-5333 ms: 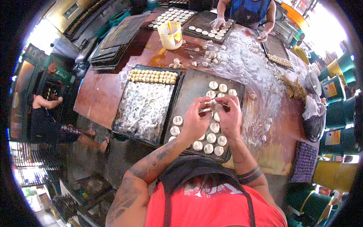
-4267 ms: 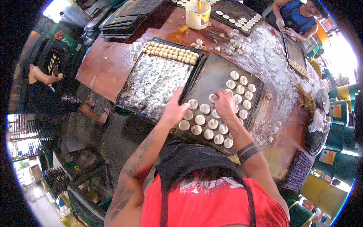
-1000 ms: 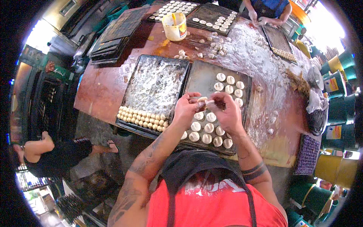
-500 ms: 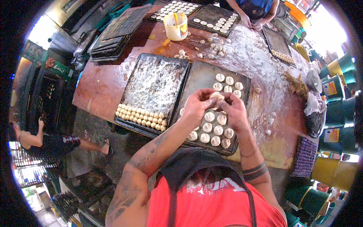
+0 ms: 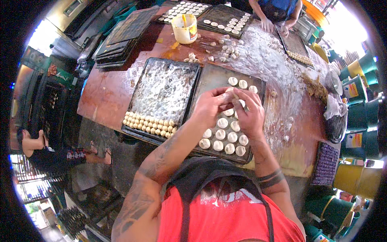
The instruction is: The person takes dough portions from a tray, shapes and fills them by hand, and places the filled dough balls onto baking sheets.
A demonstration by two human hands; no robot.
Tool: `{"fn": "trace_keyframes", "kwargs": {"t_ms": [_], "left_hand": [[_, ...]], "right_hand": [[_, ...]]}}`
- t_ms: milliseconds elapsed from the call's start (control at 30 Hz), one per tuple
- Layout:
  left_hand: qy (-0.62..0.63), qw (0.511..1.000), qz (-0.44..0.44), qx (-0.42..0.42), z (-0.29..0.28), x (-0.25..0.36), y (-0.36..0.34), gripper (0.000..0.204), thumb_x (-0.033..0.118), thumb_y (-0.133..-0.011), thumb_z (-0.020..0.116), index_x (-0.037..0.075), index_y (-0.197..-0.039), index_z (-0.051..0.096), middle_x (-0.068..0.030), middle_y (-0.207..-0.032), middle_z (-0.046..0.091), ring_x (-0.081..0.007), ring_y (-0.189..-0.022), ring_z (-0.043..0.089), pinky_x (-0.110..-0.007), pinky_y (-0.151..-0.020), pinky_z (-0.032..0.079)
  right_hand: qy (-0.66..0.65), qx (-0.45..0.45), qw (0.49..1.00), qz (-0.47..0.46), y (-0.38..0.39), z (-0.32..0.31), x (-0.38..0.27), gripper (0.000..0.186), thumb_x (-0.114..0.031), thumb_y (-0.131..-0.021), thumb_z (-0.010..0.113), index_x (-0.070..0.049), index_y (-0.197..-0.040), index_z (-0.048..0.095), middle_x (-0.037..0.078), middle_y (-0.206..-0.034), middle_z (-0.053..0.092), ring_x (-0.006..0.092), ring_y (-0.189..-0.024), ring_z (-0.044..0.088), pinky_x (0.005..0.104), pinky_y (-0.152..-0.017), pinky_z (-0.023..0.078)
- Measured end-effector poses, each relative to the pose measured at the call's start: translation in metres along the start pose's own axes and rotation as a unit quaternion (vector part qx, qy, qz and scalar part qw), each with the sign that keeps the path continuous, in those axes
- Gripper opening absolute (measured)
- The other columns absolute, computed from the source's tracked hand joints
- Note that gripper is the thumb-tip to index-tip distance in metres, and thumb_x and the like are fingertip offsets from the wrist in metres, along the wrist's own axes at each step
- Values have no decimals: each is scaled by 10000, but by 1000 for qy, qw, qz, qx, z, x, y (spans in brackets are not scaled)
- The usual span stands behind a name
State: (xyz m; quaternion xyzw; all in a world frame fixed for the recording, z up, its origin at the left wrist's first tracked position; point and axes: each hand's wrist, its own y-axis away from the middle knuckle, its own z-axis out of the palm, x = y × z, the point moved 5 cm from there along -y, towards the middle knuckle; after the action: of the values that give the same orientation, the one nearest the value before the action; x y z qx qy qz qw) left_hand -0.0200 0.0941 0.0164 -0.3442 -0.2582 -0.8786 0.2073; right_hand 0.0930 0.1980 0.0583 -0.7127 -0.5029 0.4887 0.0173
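Observation:
My left hand (image 5: 211,106) and my right hand (image 5: 250,113) meet over a dark baking tray (image 5: 211,78), fingertips pinched together around a small piece of dough (image 5: 230,91). Most of that piece is covered by my fingers. Below them, rows of flattened round dough pieces (image 5: 220,134) lie on the tray, some hidden behind my hands and wrists. Just left of it, a second tray (image 5: 163,86) is dusted with flour and carries tight rows of small dough balls (image 5: 150,123) along its near edge.
A white bucket (image 5: 184,30) with a yellow handle in it stands farther back, near loose dough lumps (image 5: 229,50). Stacked trays (image 5: 121,36) sit at the far left. Across the table, a co-worker's hands (image 5: 267,25) hover by another tray (image 5: 296,44). Green buckets (image 5: 365,117) line the right side.
Both my hands have shifted slightly up and closed more over the dough, which shows less now. The co-worker's hands have moved apart. The person at far left has changed posture.

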Motion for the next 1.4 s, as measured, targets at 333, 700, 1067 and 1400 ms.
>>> {"fn": "trace_keyframes", "kwargs": {"t_ms": [333,700,1067,1400], "left_hand": [[87,983,-140,-83,-25,-57,20,306,158,-932,773,7,-1180,678,-63,-1134,704,-186,-1039,683,-356,-863,561],[-555,813,170,50,-103,-29,51,701,-35,-929,523,-67,-1585,279,-297,-1512,489,-404,-1387,511,-409,-1161,407],[-514,801,98,292,-245,19,97,272,20,-910,610,-1,-1178,652,-158,-1193,694,-257,-1057,674,-377,-948,534],[-721,650,88,221,-247,-11,60,216,155,-845,728,7,-1003,733,-187,-961,699,-362,-906,679,-432,-830,560]], "right_hand": [[-140,-200,967,-67,12,40,8,378,-39,-716,860,-59,-972,582,84,-1145,699,281,-986,671,402,-852,543],[-173,-159,934,271,54,141,52,359,-299,-951,734,20,-1113,701,210,-1008,744,298,-946,725,410,-875,560],[148,-280,948,-31,76,174,42,717,-339,-916,667,75,-1463,460,267,-1506,487,420,-1415,431,505,-1211,320],[417,9,875,247,169,-112,270,526,-146,-851,709,-17,-1352,611,204,-1353,604,367,-1237,571,464,-1093,440]]}}
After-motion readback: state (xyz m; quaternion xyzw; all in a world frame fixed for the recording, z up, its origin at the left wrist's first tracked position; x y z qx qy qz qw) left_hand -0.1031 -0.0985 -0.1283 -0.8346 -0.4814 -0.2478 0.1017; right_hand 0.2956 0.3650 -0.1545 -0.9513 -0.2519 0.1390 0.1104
